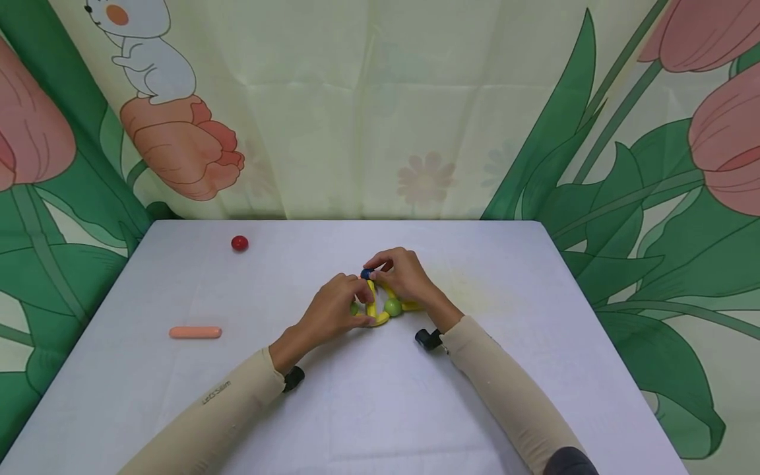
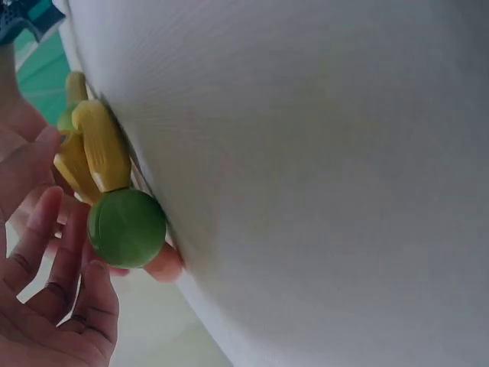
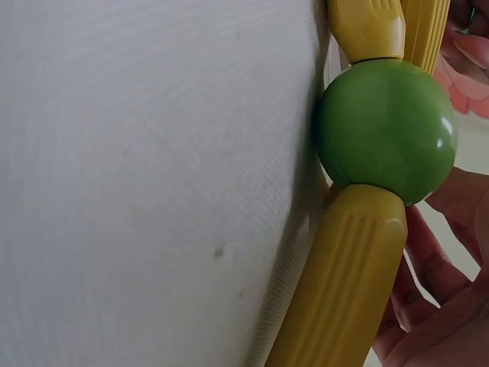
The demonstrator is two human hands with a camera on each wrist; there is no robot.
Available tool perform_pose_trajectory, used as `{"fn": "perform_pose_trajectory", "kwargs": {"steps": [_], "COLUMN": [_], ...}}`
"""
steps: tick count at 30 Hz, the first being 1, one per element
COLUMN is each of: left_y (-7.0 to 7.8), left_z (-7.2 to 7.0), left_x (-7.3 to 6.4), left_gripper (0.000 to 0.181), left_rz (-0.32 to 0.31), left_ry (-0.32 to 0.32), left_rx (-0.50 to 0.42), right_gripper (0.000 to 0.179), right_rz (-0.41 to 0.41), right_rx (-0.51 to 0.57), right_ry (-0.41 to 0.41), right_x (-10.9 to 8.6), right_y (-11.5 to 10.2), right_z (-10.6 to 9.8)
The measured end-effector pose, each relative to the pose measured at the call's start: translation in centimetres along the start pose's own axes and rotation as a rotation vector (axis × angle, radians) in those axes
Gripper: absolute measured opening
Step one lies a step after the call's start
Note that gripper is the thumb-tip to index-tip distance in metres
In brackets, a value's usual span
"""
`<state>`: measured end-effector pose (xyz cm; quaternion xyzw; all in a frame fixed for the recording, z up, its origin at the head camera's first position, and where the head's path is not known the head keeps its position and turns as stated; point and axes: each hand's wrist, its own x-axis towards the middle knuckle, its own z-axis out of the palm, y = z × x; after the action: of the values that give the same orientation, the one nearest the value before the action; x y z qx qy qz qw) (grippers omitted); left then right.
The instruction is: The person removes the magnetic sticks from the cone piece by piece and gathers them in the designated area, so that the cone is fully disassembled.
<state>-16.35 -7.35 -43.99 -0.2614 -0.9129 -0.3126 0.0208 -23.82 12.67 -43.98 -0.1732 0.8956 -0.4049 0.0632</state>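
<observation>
Several yellow rods [image 1: 372, 300] and green balls [image 1: 393, 307] are joined into a small figure on the table. My left hand [image 1: 335, 305] grips the left side of this figure, thumb and fingers about a yellow rod; it partly hides another green ball [image 1: 354, 308]. At the far end of the figure, my right hand [image 1: 406, 276] pinches a dark blue ball [image 1: 366, 273] between thumb and fingers. In the right wrist view, a glossy green ball [image 3: 386, 130] joins ribbed yellow rods [image 3: 344, 283]. An orange rounded end [image 2: 164, 264] pokes out beside the green ball [image 2: 127, 228] in the left wrist view.
A red ball [image 1: 240, 243] lies near the back left of the white table [image 1: 356, 422]. An orange rod [image 1: 195, 332] lies toward the left side. Behind the table hangs a curtain [image 1: 332, 132] printed with tulips and a white animal.
</observation>
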Motion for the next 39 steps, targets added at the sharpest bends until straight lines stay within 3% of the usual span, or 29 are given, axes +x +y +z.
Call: {"fn": "perform_pose_trajectory", "kwargs": {"steps": [7, 16, 25, 39], "left_y": [-0.2, -0.3, -0.9, -3.1], "left_z": [-0.2, 0.0, -1.2, -3.5], "left_x": [-0.2, 0.1, -0.5, -1.9], "left_gripper": [0.032, 0.033, 0.022, 0.022], "left_rz": [-0.010, 0.029, -0.017, -0.078], "left_ry": [0.017, -0.012, -0.024, 0.033], "left_rx": [-0.019, 0.058, -0.136, -0.174], "right_gripper": [0.016, 0.017, 0.016, 0.016], "right_rz": [0.025, 0.008, 0.005, 0.010], "right_rx": [-0.013, -0.013, -0.014, -0.010], "right_ry": [0.001, 0.002, 0.004, 0.013], "right_x": [0.0, 0.0, -0.1, -0.2], "right_y": [-0.2, -0.2, -0.2, -0.2], "right_z": [0.1, 0.2, 0.1, 0.2]}}
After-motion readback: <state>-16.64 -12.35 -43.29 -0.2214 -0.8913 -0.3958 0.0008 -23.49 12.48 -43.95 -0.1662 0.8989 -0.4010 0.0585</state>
